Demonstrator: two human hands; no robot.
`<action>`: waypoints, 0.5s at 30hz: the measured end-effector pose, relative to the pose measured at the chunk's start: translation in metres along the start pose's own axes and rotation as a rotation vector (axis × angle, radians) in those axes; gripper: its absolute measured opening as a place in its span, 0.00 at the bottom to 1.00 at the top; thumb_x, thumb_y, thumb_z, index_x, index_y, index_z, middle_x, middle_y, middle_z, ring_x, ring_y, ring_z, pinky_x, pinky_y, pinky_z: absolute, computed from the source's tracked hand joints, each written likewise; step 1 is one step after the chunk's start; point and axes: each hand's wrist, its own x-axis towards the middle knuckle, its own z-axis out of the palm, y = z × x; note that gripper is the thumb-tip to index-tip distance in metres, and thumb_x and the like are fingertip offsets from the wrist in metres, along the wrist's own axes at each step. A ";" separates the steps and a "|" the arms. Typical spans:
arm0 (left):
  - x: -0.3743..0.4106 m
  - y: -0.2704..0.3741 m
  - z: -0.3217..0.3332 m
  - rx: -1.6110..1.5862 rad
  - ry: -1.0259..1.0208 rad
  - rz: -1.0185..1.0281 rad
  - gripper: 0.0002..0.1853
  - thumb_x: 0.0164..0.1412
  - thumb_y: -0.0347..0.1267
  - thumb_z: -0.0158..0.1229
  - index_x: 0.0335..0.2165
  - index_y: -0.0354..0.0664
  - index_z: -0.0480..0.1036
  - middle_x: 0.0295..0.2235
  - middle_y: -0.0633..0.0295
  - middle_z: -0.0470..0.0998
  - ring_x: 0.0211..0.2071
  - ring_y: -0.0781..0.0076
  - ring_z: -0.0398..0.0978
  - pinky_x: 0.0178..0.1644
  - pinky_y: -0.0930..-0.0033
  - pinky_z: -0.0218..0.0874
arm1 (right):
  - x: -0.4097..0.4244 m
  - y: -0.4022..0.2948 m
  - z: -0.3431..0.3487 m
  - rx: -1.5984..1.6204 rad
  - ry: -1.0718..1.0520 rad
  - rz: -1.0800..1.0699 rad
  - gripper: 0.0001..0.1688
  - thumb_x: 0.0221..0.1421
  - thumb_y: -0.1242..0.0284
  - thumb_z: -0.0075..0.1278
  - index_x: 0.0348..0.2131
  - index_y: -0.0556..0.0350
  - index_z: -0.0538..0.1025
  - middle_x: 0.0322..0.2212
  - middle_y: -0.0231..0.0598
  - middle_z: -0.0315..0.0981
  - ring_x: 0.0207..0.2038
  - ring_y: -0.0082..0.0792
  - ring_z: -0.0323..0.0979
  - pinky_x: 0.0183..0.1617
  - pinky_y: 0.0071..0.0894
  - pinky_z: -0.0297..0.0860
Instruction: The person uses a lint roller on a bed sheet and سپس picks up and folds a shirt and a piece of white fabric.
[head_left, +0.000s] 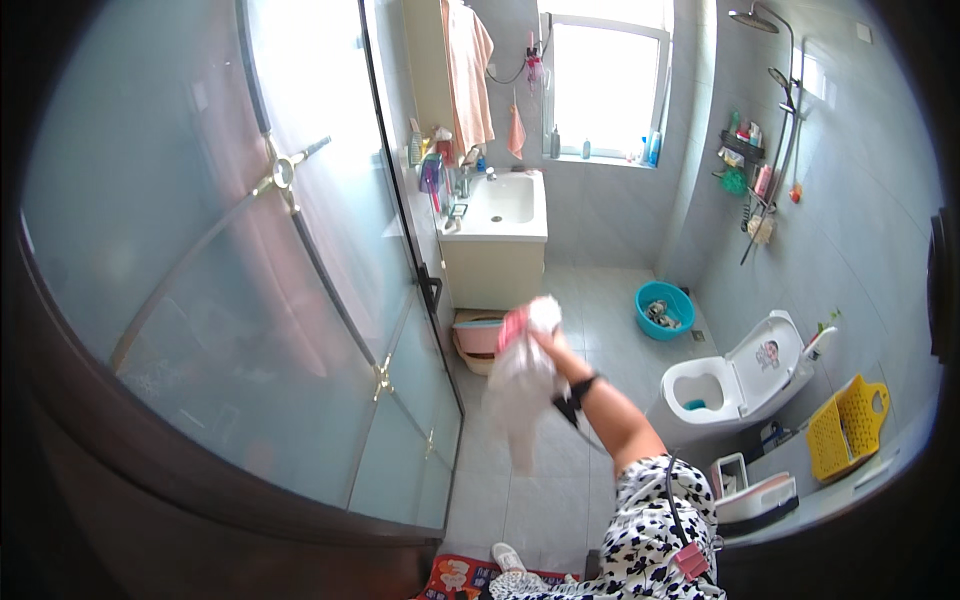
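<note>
My right hand (550, 346) reaches out over the tiled floor, closed on a pale, partly see-through bundle (521, 401) that hangs down limply. Motion blur leaves open whether this is a plastic bag or cloth. A red-and-pink part (514, 327) and a bunched white part (544, 313) show at its top, by the fingers. Behind the bundle stand a pink basin (480, 339) and a beige tub, below the washbasin cabinet (491, 274). My left hand is out of view.
A frosted glass door (300, 300) stands along the left. To the right are a toilet (694, 390) with its lid up, a turquoise basin (651, 328) holding items, a yellow basket (829, 442) and a white bin (757, 499). A red mat (457, 574) lies by my shoe.
</note>
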 end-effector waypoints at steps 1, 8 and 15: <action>0.002 -0.001 -0.002 -0.028 -0.007 -0.043 0.15 0.58 0.36 0.52 0.40 0.38 0.67 0.31 0.61 0.73 0.29 0.75 0.70 0.34 0.73 0.65 | 0.051 -0.028 0.014 -0.508 0.217 0.210 0.50 0.44 0.50 0.52 0.57 0.54 0.50 0.49 0.44 0.60 0.54 0.41 0.56 0.55 0.41 0.56; 0.015 0.013 0.006 0.234 -0.022 -0.026 0.13 0.57 0.35 0.53 0.38 0.39 0.69 0.25 0.63 0.73 0.26 0.79 0.70 0.31 0.77 0.64 | 0.100 0.023 0.031 -1.339 0.109 0.119 0.21 0.48 0.57 0.45 0.34 0.54 0.68 0.30 0.49 0.73 0.36 0.50 0.70 0.39 0.51 0.65; 0.008 0.074 0.002 0.351 -0.049 0.001 0.16 0.56 0.37 0.54 0.39 0.37 0.70 0.29 0.56 0.75 0.32 0.70 0.74 0.35 0.71 0.65 | -0.281 0.186 -0.026 -1.210 -0.976 0.938 0.20 0.43 0.60 0.52 0.35 0.53 0.77 0.34 0.45 0.74 0.38 0.43 0.71 0.40 0.43 0.67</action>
